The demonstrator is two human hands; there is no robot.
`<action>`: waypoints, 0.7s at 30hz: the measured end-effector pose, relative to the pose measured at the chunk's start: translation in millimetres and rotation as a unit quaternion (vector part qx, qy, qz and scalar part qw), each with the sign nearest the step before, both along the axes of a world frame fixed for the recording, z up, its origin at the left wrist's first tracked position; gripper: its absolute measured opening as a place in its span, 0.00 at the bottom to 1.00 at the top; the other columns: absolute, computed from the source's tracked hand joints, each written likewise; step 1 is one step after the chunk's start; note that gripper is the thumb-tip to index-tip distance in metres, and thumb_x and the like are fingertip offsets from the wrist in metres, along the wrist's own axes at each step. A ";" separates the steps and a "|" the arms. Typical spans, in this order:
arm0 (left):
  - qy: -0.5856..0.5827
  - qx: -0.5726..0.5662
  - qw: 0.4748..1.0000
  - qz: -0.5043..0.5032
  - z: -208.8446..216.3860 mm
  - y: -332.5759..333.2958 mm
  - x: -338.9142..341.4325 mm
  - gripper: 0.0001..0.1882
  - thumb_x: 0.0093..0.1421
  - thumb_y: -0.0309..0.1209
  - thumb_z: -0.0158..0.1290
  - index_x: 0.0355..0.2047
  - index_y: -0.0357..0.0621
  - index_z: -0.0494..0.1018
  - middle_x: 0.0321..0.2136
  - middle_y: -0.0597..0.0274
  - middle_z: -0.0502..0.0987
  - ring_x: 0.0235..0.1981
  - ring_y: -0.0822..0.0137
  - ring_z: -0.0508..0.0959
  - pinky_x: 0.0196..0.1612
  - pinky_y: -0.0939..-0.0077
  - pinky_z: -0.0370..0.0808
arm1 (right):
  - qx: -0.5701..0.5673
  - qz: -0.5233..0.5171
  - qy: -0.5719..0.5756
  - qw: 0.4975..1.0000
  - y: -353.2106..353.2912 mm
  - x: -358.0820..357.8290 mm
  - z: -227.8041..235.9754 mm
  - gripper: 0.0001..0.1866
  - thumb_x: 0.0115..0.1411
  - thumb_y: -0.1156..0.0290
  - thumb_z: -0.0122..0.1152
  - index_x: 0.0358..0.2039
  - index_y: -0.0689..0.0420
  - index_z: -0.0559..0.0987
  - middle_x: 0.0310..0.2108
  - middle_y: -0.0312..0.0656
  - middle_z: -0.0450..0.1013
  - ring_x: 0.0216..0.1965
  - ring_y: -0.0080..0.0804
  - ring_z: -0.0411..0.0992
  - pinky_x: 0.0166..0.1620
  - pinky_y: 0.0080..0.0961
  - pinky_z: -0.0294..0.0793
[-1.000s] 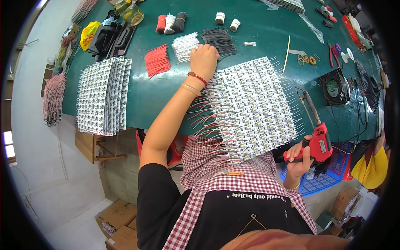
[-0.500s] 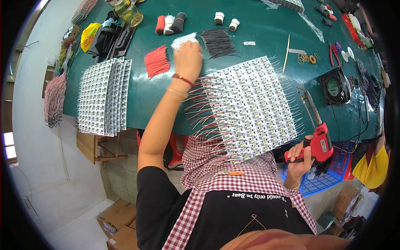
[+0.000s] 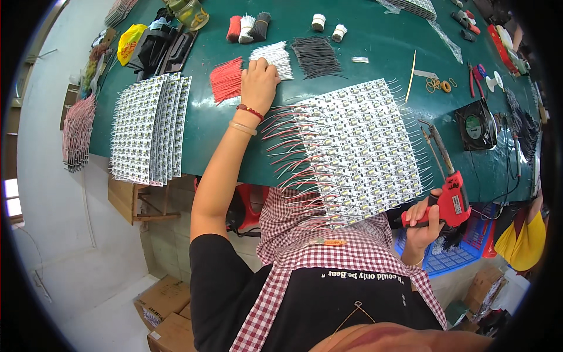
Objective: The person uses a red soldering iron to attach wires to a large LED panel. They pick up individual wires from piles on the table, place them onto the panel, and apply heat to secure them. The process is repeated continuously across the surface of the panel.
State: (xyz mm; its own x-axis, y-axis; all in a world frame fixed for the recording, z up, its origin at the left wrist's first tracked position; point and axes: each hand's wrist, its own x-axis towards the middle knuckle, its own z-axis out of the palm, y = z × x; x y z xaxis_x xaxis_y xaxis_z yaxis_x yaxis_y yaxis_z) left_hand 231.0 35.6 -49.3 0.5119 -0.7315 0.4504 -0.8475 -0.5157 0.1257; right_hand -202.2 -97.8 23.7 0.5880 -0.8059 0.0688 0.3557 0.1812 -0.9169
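Note:
My left hand [image 3: 260, 83], fingers bent down, rests at the near left edge of a pile of white wires [image 3: 277, 60]. Whatever is under its fingertips is hidden. Just left of it lies a pile of red wires [image 3: 227, 81], and right of the white ones a pile of black wires [image 3: 316, 57]. My right hand [image 3: 423, 224] is wrapped round the grip of a red soldering gun [image 3: 453, 202], its metal tip pointing up and away. Between the hands, overhanging the table's front edge, lies a white circuit board panel [image 3: 363, 152] with red and white wires along its left side.
Stacked circuit board panels [image 3: 138, 132] stand at the left of the green table [image 3: 205, 141]. Bundled wires [image 3: 246, 28] lie at the back. On the right are a small black fan [image 3: 475, 126], pliers [image 3: 474, 81] and rubber bands [image 3: 434, 85]. A blue basket [image 3: 463, 252] sits below.
My left hand has drawn back slightly towards me and left, uncovering more of the white wires. My right hand keeps hold of the soldering gun. The whole view has shifted slightly.

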 end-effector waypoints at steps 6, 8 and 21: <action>-0.088 0.058 0.994 0.021 -4.1 -1.6 -6.6 0.07 0.54 0.31 0.55 0.31 0.46 0.69 0.31 0.62 0.69 0.38 0.59 0.69 0.39 0.64 0.65 | 0.006 -0.002 -0.003 1.000 1.7 -1.4 2.8 0.20 0.67 0.65 0.48 0.54 0.63 0.62 0.18 0.35 0.63 0.13 0.20 0.59 0.20 0.20 0.63; -0.073 0.059 0.996 0.006 -3.0 -0.9 -6.0 0.07 0.55 0.32 0.54 0.31 0.46 0.69 0.31 0.62 0.69 0.38 0.59 0.69 0.39 0.65 0.65 | -0.003 -0.007 0.003 1.000 2.3 0.0 4.0 0.20 0.67 0.65 0.47 0.54 0.63 0.62 0.18 0.35 0.63 0.13 0.20 0.59 0.21 0.19 0.63; 0.006 -0.002 0.998 -0.067 -1.5 1.9 -6.4 0.13 0.51 0.18 0.47 0.37 0.44 0.68 0.32 0.58 0.72 0.39 0.55 0.70 0.40 0.63 0.65 | -0.006 -0.005 -0.006 1.000 5.4 -1.5 7.8 0.20 0.67 0.65 0.47 0.54 0.63 0.62 0.18 0.35 0.63 0.13 0.20 0.58 0.21 0.19 0.63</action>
